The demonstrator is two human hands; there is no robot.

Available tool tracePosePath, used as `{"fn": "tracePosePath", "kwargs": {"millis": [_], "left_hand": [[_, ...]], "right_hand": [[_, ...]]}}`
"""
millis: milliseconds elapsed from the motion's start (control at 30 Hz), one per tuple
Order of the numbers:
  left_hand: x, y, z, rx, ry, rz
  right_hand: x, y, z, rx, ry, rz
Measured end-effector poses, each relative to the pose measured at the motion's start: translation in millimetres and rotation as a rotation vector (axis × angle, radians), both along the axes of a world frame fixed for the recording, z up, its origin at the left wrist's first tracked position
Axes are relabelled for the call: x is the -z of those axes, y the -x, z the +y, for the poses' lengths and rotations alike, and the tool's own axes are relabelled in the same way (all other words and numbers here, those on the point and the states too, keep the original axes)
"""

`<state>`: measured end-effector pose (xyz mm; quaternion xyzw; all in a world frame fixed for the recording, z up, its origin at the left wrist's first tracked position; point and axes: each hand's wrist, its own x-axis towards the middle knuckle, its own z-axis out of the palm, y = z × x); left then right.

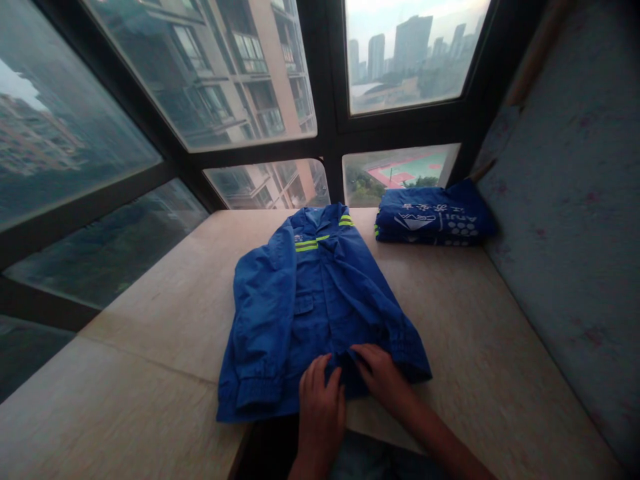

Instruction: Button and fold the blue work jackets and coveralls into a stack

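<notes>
Fingers of the left hand (319, 400) and right hand (379, 373) pinched the front hem of 1 blue jacket (313, 323), spread face up on a pale ledge (165, 327), collar farthest away. Beyond, folded blue garments (433, 215) lay stacked beside the wall (570, 253).

Tabletop (135, 393) pale, seam (165, 367) visible left of grip. Windows (410, 60) beyond and left of grip, frames (330, 87) dark. Outside: apartment building (267, 87), hazy towers (413, 43). Wall (565, 220) right of grip, faint flower pattern (595, 333). Light: dim daylight.
</notes>
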<state>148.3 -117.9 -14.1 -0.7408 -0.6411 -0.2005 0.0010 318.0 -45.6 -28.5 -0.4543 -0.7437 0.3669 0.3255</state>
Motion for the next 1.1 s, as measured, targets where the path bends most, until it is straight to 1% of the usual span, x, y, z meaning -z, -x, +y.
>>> {"fn": "tracePosePath", "kwargs": {"millis": [100, 233, 333, 400, 500, 567, 633, 700, 733, 800, 833, 867, 900, 967, 1033, 1100], "left_hand": [[1.6, -8.7, 4.5, -0.004, 0.062, -0.030], [2.6, -9.9, 14.3, -0.078, 0.149, -0.062], [-1.8, -9.3, 21.4, -0.114, 0.192, -0.075], [-7.9, -9.6, 27.4, -0.140, 0.223, -0.074], [-18.6, -10.2, 40.9, -0.205, 0.288, -0.056], [-24.9, -9.7, 52.8, -0.262, 0.347, -0.040], [-29.7, -8.9, 66.2, -0.292, 0.394, -0.020], [-32.7, -8.1, 79.9, -0.268, 0.381, 0.007], [-33.0, -7.8, 86.7, -0.249, 0.345, 0.019], [-30.2, -6.9, 99.5, -0.195, 0.243, -0.003], [-26.6, -6.2, 105.0, -0.159, 0.195, -0.048], [-21.7, -5.1, 109.7, -0.126, 0.154, -0.116], [-15.6, -3.6, 113.4, -0.098, 0.118, -0.199], [-2.0, 0.3, 117.3, -0.085, 0.067, -0.372], [9.3, 4.7, 117.7, -0.138, 0.035, -0.519], [14.9, 8.2, 116.5, -0.191, 0.013, -0.612]], "right_hand": [[3.0, 6.2, 7.1, 0.040, 0.019, 0.022], [8.0, 12.3, 20.0, 0.083, 0.031, -0.018], [10.3, 15.5, 29.2, 0.145, 0.049, -0.051], [9.5, 15.6, 35.0, 0.219, 0.052, -0.041], [2.2, 11.2, 44.3, 0.344, -0.006, 0.005], [-8.2, 6.6, 50.6, 0.406, -0.101, 0.006], [-22.6, 4.0, 55.3, 0.434, -0.222, -0.075], [-37.8, 7.0, 56.8, 0.408, -0.337, -0.221], [-44.1, 10.9, 56.2, 0.362, -0.383, -0.289], [-51.1, 22.4, 53.8, 0.202, -0.429, -0.365], [-51.1, 28.9, 53.0, 0.113, -0.417, -0.375], [-48.7, 34.9, 53.2, 0.043, -0.383, -0.378], [-44.2, 39.8, 54.5, 0.002, -0.332, -0.382], [-31.0, 44.8, 60.8, 0.000, -0.217, -0.379], [-16.5, 43.7, 69.3, 0.024, -0.135, -0.319], [-5.0, 39.5, 76.1, 0.020, -0.098, -0.225]]}}
